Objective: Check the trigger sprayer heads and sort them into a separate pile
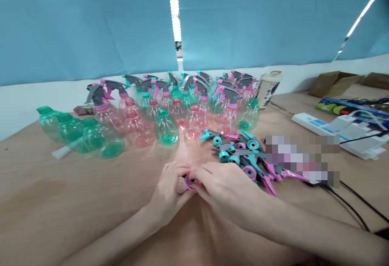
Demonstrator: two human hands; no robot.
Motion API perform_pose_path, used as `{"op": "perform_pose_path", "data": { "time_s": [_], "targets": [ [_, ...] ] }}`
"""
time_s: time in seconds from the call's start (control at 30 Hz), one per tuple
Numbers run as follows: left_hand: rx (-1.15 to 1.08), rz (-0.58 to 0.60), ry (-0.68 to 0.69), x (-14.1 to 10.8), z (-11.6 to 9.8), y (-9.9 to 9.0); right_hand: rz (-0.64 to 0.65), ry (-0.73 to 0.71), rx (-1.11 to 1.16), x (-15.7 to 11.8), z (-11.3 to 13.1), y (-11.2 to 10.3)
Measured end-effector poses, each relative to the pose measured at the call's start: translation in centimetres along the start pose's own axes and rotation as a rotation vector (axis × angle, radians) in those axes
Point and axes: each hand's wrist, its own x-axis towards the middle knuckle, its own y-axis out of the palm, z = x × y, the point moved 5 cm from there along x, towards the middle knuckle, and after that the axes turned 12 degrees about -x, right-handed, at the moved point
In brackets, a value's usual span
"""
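Note:
At the near middle of the table, my left hand (168, 189) is closed around a spray head, mostly hidden by my fingers. Its pink collar (188, 182) shows between both hands, with a dark opening in it. The fingertips of my right hand (219, 189) pinch at that collar from the other side; whether they hold a smaller part cannot be made out. Just beyond my right hand lies a heap of loose grey spray heads (223, 152) with teal or pink collars and triggers. An uncapped green bottle (166, 130) and a pink bottle (194, 124) stand ahead of my hands.
Several bottles with spray heads fitted (229, 104) stand at the back. Green bottles (103, 140) lean at the left beside a white strip (65, 149). A cream tumbler (268, 90), a power strip (334, 132), black cables (349, 203) and a cardboard box (331, 81) are at the right.

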Motion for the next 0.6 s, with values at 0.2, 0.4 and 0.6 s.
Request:
{"op": "perform_pose_path", "data": {
  "time_s": [0.2, 0.4, 0.6],
  "targets": [
    [-0.011, 0.071, 0.177, 0.5, -1.8, 0.3, -0.022, -0.049, 0.192, -2.9, -1.8, -1.6],
    [0.016, -0.095, 0.141, 4.3, -2.1, 0.1, 0.056, 0.166, 0.205, -7.7, -6.7, -2.2],
    [0.107, -0.174, -0.171, 8.9, 1.4, 3.3, -0.04, 0.234, 0.097, -12.7, -10.0, -1.3]
  ]
}}
